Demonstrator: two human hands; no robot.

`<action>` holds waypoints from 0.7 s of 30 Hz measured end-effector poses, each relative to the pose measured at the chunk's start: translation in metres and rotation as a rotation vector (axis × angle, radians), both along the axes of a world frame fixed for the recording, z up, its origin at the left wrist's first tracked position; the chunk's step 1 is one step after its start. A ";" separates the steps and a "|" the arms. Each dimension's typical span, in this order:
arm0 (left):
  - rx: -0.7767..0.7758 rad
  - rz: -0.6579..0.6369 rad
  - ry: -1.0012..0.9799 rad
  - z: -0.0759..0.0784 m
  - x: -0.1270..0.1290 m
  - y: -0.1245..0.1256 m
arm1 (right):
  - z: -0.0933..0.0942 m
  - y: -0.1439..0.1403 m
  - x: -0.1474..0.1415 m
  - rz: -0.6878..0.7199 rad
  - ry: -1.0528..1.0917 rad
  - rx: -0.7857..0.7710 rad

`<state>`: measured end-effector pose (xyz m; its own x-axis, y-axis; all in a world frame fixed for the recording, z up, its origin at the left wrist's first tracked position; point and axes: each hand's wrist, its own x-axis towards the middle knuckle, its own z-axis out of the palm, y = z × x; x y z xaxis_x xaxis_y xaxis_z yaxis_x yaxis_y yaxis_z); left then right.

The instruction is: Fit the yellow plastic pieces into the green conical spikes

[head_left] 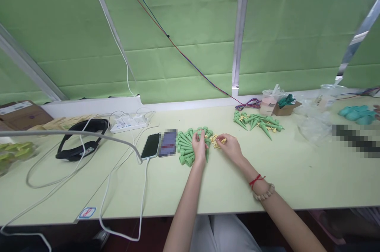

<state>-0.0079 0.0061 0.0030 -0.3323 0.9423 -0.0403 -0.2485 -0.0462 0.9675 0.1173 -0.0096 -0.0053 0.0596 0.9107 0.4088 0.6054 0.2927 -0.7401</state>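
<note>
The L hand bends over the right edge of the fanned green cones; can't tell if it grips one. The R hand is near, apart from the L, w/ fingertips drawn together at the small yellow pieces; can't tell if one is pinched. Both piles lie mid-tabletop, w/ open room toward the near edge and wider room right of the R forearm. On the left, room is tighter: phone and a white cable, which hangs over the near edge. More green cones lie farther back, right.
</note>
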 end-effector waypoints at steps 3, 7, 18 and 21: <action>0.004 -0.010 -0.014 0.001 0.001 -0.001 | 0.006 -0.001 0.006 -0.160 0.034 -0.049; 0.022 -0.082 -0.033 0.004 0.003 -0.004 | 0.010 -0.003 0.009 -0.300 -0.026 -0.136; 0.013 -0.181 -0.001 0.006 0.005 -0.007 | 0.006 -0.001 0.012 -0.336 -0.082 -0.207; 0.011 -0.182 0.006 0.004 0.005 -0.006 | 0.004 0.000 0.010 -0.243 0.009 -0.181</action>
<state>-0.0027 0.0002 0.0072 -0.1564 0.9873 -0.0283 -0.2481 -0.0116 0.9687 0.1275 -0.0094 -0.0018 0.2878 0.9273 0.2394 0.6348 0.0025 -0.7727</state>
